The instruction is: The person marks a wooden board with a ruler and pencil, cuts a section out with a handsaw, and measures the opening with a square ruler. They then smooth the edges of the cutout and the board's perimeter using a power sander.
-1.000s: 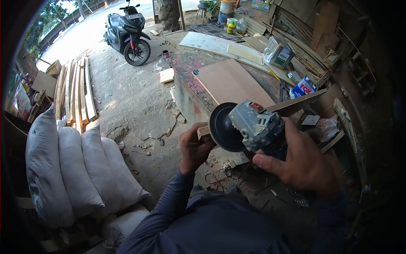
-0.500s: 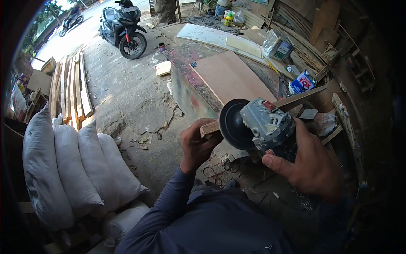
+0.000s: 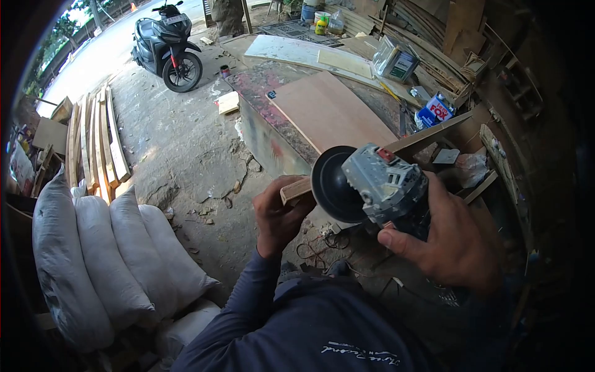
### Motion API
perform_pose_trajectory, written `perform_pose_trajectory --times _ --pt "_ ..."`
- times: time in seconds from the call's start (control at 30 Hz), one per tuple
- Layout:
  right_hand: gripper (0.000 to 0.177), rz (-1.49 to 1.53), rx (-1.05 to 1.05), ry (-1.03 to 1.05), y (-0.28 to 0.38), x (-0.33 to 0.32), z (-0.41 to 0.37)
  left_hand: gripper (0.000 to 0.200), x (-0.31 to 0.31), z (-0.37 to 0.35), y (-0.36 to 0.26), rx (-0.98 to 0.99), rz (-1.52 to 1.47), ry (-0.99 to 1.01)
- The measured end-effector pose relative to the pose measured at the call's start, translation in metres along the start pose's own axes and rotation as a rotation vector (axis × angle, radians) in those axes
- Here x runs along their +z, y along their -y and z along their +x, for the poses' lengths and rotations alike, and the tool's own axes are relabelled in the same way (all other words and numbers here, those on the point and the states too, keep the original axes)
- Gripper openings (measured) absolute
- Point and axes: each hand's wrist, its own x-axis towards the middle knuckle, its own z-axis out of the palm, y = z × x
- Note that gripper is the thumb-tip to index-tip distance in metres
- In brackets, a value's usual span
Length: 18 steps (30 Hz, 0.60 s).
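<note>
Left hand grips a wood strip to steady it at the disc; right hand clutches the grinder.

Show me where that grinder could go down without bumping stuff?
The grinder could rest on the bare brown board, between the workbench red edge and the blue box. The floor between the sacks and the bench is mostly open. Around the blue box and tin it is crowded with scraps.
</note>
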Motion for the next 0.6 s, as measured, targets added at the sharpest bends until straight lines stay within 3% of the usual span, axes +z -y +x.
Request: perform_pose_trajectory --times 0.13,0.27,0.33,0.53,0.6 --pt "0.067 -0.028 0.058 -0.050 -0.003 -0.007 0.003 0.032 0.002 0.003 -0.011 0.040 0.049 0.020" --pt "0.078 -0.182 -0.103 -0.055 -0.001 0.009 -0.002 0.042 -0.003 -0.010 0.010 -0.062 -0.093 -0.005" --pt "0.086 -0.126 -0.210 0.037 0.007 0.013 -0.004 0.045 -0.010 -0.013 0.015 0.231 0.227 0.058" --pt "0.093 -0.124 -0.104 0.126 -0.005 0.000 0.000 0.043 -0.007 -0.019 0.018 0.003 -0.038 0.019" --pt "0.093 -0.131 -0.128 0.031 -0.019 -0.005 0.002 0.036 0.001 -0.014 0.007 -0.028 -0.034 -0.037"
